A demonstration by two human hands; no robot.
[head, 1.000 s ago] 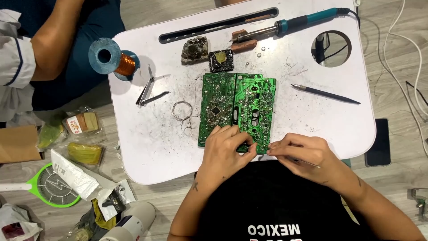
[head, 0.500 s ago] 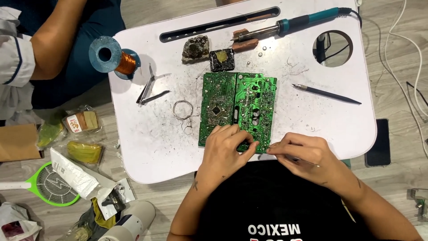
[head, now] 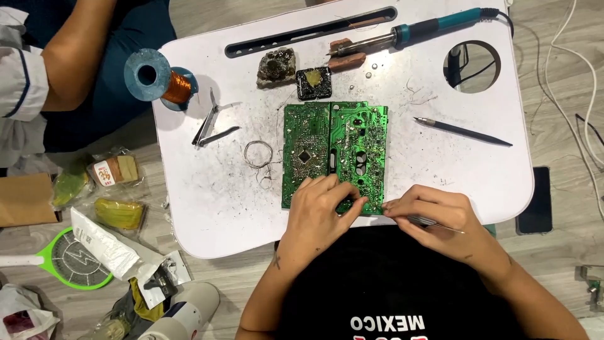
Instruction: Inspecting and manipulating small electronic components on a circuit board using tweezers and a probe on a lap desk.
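The left hand [head: 324, 204] presses its fingers on the near edge of the green circuit board [head: 333, 148]. The right hand [head: 431, 211], just beside the board's near right corner, pinches thin tweezers [head: 434, 221].

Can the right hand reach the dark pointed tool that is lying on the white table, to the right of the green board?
Probably yes. The dark pointed tool lies alone on the white table, nothing between it and the right hand. But its fingers already pinch a thin metal tool.
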